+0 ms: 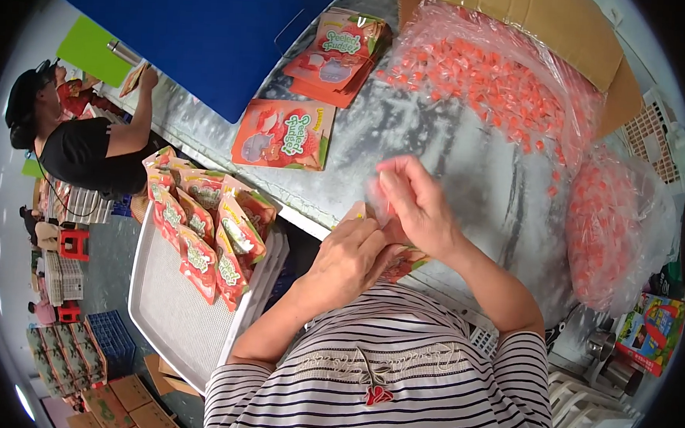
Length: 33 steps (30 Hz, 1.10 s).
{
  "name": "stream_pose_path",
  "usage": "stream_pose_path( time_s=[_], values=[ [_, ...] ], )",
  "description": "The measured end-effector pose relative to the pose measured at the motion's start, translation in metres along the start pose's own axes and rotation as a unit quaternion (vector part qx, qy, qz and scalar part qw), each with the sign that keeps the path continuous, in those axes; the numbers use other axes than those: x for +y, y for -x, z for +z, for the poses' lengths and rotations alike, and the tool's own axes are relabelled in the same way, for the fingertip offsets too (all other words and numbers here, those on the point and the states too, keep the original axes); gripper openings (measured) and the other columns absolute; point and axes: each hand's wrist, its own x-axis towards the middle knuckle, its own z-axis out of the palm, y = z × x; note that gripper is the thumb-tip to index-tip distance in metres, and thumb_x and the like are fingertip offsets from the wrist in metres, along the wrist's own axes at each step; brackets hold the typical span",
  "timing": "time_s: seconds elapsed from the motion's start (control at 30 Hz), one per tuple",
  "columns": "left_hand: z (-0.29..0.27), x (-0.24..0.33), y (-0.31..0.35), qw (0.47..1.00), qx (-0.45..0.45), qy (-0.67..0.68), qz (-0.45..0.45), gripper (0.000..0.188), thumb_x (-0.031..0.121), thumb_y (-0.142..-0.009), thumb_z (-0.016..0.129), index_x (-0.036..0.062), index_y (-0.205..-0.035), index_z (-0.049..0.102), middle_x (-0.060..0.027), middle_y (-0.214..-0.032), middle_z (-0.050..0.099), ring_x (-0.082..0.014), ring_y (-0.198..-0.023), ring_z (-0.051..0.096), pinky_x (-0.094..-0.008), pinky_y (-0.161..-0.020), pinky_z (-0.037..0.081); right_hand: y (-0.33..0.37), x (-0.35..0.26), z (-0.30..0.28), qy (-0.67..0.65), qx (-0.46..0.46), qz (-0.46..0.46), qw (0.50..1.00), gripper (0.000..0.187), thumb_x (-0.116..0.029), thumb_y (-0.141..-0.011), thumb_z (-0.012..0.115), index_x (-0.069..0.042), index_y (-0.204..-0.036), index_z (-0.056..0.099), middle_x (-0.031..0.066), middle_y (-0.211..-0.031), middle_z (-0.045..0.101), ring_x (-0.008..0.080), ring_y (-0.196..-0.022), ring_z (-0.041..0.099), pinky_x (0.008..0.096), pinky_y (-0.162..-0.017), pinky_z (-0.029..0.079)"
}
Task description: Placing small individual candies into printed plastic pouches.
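Observation:
Close to my body at the table's edge, my left hand (346,254) grips a red candy pouch (407,265), mostly covered by my fingers. My right hand (414,198) is just above the pouch's top, its fingers closed in a pinch. A blurred, clear pinkish bit shows by those fingertips; I cannot make out what it is. Beyond my hands lie flat red printed pouches (283,136) and a banded stack of similar pouches (337,57). Small red wrapped candies (481,86) spill from a clear plastic bag on the far right.
Left of the table, a whitish tray (175,306) carries several filled pouches (198,257). A cardboard box (538,27) and a bulging bag of red candies (609,228) stand at the right. A blue panel (197,28) covers the far left, near another person (90,150).

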Motion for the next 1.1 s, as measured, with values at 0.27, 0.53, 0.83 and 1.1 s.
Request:
stream_pose_path(
  time_s=[0.27, 0.53, 0.83, 1.1],
  values=[
    [0.006, 0.000, 0.005, 0.999, 0.033, 0.035, -0.018, 0.014, 0.004, -0.079, 0.070, 0.0004, -0.089, 0.061, -0.0115, -0.078, 0.058, -0.0304, -0.071, 0.059, -0.0388, -0.066, 0.052, 0.027, -0.001, -0.020, 0.339, -0.126, -0.143, 0.921, 0.017, -0.006, -0.094, 0.050, 0.002, -0.109, 0.054, 0.0154, -0.107, 0.059, 0.0265, -0.102, 0.060, 0.0339, -0.086, 0.047],
    [0.006, 0.004, 0.004, 0.997, 0.043, 0.030, 0.061, 0.013, 0.005, -0.075, 0.069, -0.0006, -0.078, 0.057, -0.0121, -0.074, 0.052, -0.0302, -0.070, 0.053, -0.0405, -0.062, 0.044, 0.016, -0.053, -0.036, 0.311, -0.363, 0.038, 0.877, 0.046, -0.032, -0.079, 0.075, 0.004, -0.103, 0.060, 0.0189, -0.104, 0.064, 0.0327, -0.093, 0.062, 0.0365, -0.084, 0.049],
    [0.006, 0.017, 0.010, 0.987, 0.051, 0.064, 0.142, 0.017, 0.011, -0.066, 0.061, 0.0001, -0.077, 0.054, -0.0112, -0.076, 0.046, -0.0281, -0.070, 0.052, -0.0381, -0.064, 0.044, 0.020, -0.031, -0.026, 0.402, -0.486, -0.019, 0.776, 0.038, -0.034, -0.078, 0.071, -0.002, -0.099, 0.066, 0.0183, -0.104, 0.065, 0.0344, -0.105, 0.057, 0.0418, -0.092, 0.044],
    [0.024, 0.018, 0.018, 0.979, 0.103, 0.079, 0.156, 0.018, 0.014, -0.071, 0.061, 0.0022, -0.071, 0.047, -0.0128, -0.076, 0.045, -0.0311, -0.073, 0.049, -0.0409, -0.067, 0.041, 0.023, -0.032, -0.048, 0.462, -0.555, -0.016, 0.691, 0.028, -0.008, -0.074, 0.067, 0.003, -0.099, 0.059, 0.0247, -0.115, 0.055, 0.0425, -0.103, 0.052, 0.0474, -0.085, 0.044]
  ],
)
